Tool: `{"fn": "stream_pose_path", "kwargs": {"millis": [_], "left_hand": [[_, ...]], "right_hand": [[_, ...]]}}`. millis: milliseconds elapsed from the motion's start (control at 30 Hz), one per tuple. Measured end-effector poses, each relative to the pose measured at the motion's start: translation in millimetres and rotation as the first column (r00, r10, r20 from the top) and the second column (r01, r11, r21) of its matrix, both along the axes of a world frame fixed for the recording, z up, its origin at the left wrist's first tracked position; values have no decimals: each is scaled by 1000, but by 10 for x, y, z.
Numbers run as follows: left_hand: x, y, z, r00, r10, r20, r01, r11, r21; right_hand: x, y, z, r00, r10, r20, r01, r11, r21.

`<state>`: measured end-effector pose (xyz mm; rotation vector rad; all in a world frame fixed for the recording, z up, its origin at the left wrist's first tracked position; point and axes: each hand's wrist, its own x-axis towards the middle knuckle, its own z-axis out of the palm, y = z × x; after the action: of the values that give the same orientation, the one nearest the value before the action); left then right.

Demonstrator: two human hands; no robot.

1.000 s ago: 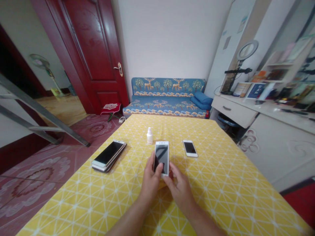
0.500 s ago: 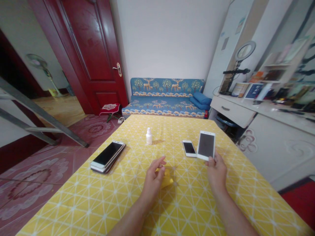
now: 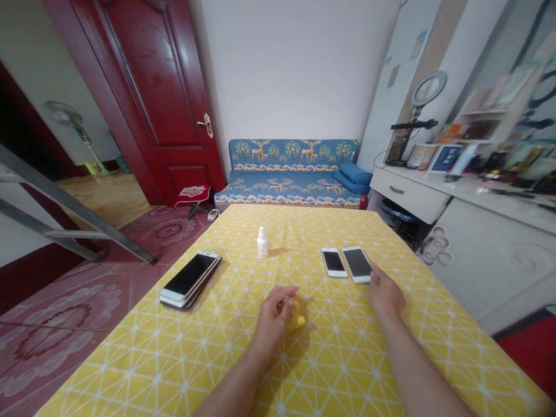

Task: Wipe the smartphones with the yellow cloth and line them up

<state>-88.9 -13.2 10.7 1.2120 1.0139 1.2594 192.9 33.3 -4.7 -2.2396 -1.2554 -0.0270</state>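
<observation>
My left hand (image 3: 275, 315) is over the middle of the table with its fingers curled together on a small yellow cloth-like piece (image 3: 297, 319), which blends with the tablecloth and is partly hidden. A white smartphone (image 3: 358, 265) with a dark screen lies face up on the right, and my right hand (image 3: 386, 292) grips its near right edge. Just left of it lies a smaller white smartphone (image 3: 334, 263), face up, a narrow gap between them. A stack of smartphones (image 3: 191, 279) is at the table's left side. Farther back, a small white spray bottle (image 3: 262, 243) stands upright.
A yellow patterned tablecloth (image 3: 208, 353) covers the table. Beyond the far edge is a blue sofa (image 3: 286, 184) with deer on its cover. A white dresser (image 3: 486, 255) stands to the right, a metal ladder (image 3: 87, 217) to the left.
The larger white smartphone, tilted up in my right hand before, has come down flat beside the smaller one. My left hand has lowered slightly, its fingers drawn closer together.
</observation>
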Motion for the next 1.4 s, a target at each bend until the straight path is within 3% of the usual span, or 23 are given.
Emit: {"fn": "stream_pose_path", "kwargs": {"millis": [133, 300, 500, 600, 933, 1033, 1100, 1167, 1267, 1333, 1400], "left_hand": [[1, 1, 15, 999, 6, 40, -6, 1000, 8], [-4, 24, -3, 996, 16, -87, -13, 999, 34], [-7, 44, -40, 996, 22, -87, -17, 999, 50], [-1, 41, -45, 996, 18, -84, -15, 999, 39], [-35, 59, -55, 995, 17, -98, -12, 998, 55], [-30, 65, -72, 996, 25, -88, -20, 998, 60], [-25, 72, -73, 999, 19, -47, -17, 999, 30], [-56, 97, -57, 999, 27, -18, -27, 999, 26], [-254, 191, 10, 969, 162, -185, -119, 968, 222], [-503, 275, 78, 846, 362, -392, -183, 887, 424], [-804, 346, 152, 598, 573, -561, -226, 792, 567]], "right_hand": [[-86, 35, 34, 999, 10, 47, -9, 1000, -11], [-263, 142, 69, 995, 12, 102, -12, 1000, 7], [-445, 322, 52, 964, 234, 130, -209, 961, -179], [-511, 374, 53, 951, 275, 140, -242, 946, -214], [-612, 432, 51, 947, 297, 122, -273, 945, -182], [-710, 340, 93, 937, 301, 178, -289, 953, -87], [-875, 203, 118, 890, 400, 218, -409, 913, -7], [-1107, 2, 133, 788, 584, 193, -599, 800, 23], [-1468, -360, 154, 639, 762, 111, -769, 634, 75], [-1635, -577, 181, 577, 815, 45, -816, 574, 65], [-1718, -729, 208, 549, 836, -31, -836, 549, 6]]}}
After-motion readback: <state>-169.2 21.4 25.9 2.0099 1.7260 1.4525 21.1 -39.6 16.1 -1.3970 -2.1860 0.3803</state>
